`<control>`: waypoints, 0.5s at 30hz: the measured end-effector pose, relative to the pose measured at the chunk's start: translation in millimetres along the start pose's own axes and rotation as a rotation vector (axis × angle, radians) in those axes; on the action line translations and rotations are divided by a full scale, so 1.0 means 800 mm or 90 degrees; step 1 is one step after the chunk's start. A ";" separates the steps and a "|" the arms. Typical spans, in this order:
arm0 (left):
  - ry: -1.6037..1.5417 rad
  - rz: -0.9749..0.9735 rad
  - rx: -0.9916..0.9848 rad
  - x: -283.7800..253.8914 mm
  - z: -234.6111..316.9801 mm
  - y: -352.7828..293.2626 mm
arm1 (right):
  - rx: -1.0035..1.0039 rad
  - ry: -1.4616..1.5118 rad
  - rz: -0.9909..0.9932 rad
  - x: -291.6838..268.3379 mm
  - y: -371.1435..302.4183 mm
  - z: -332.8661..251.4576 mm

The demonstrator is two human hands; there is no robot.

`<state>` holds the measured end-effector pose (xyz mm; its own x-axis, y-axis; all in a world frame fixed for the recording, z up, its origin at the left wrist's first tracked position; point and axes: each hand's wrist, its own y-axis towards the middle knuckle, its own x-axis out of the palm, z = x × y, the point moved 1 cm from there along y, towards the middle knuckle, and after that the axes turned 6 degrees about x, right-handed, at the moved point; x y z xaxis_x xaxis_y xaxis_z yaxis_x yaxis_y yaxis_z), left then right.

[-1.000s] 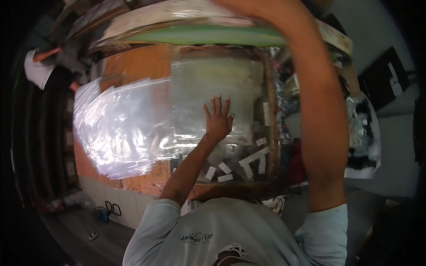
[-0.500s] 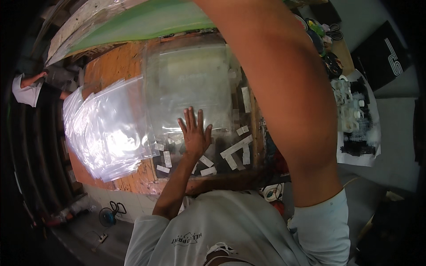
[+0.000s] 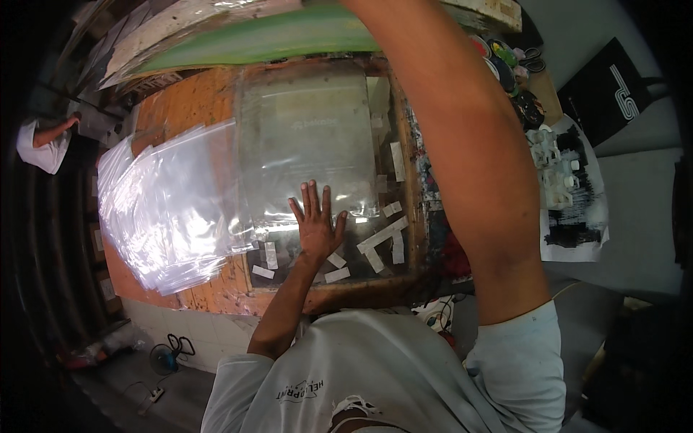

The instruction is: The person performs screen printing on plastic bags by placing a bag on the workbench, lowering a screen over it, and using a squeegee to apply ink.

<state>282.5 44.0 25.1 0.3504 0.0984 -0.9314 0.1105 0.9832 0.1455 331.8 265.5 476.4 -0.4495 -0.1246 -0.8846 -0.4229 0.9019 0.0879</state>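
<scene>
My left hand [image 3: 317, 222] lies flat with fingers spread on the near edge of a clear plastic bag [image 3: 307, 155]. That bag rests on a dark framed board with strips of pale tape stuck round it. My right arm [image 3: 476, 144] reaches up past the top edge, so my right hand is out of sight. A raised frame with a green sheet or mesh [image 3: 260, 43] tilts over the far side of the board. To the left, a fanned stack of clear plastic bags [image 3: 180, 206] shines under the light.
Pale tape strips [image 3: 382, 237] sit near the board's front right corner. Beyond my right arm are scissors [image 3: 532, 60], round tubs [image 3: 530, 108] and a paper smeared with black ink [image 3: 567, 195]. A person [image 3: 45, 144] is at the far left; a small fan [image 3: 166, 357] stands below.
The view has shifted slightly. The green frame appears a little lower and my right arm has moved slightly. My left hand stays flat on the bag.
</scene>
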 end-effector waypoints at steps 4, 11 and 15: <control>0.003 -0.010 0.003 0.000 -0.003 0.000 | -0.083 -0.022 0.045 0.009 0.001 0.009; -0.007 -0.034 -0.002 0.004 -0.004 -0.003 | -0.090 -0.046 0.040 0.018 -0.004 0.014; -0.053 0.010 -0.009 -0.004 0.000 0.000 | -0.100 -0.053 0.139 0.038 0.002 0.017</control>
<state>281.0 43.7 28.1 0.4282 0.1007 -0.8981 0.0911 0.9839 0.1537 328.5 268.5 443.0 -0.4793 0.1054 -0.8713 -0.4428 0.8281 0.3438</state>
